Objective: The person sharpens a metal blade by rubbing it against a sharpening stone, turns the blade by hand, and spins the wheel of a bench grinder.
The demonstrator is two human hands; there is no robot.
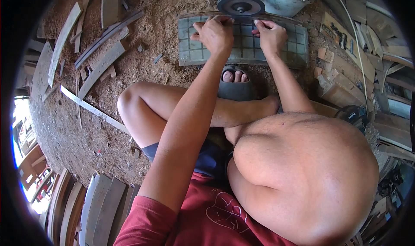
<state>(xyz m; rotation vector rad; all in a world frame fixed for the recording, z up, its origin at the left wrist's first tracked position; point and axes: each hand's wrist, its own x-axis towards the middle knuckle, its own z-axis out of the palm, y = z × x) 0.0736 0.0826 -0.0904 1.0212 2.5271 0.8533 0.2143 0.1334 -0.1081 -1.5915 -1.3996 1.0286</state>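
Note:
My left hand (pixel 215 35) reaches forward with its fingers closed in a pinch, just below the round grinding wheel (pixel 250 6) at the top middle. To its right, my right hand (pixel 273 37) is also pinched, its fingertips turned in toward the left ones. Whatever lies between the fingertips is too thin and small to make out. Both hands are over a greenish panel with a dark grid (pixel 196 51), which lies on the ground in front of my foot.
A pale bucket (pixel 281 3) stands beside the grinder. Curved wood strips (pixel 101 68) lie on the sawdust-covered ground at the left. Wood offcuts (pixel 341 88) and a cable (pixel 355 27) are at the right. My slippered foot (pixel 235 84) is near the panel.

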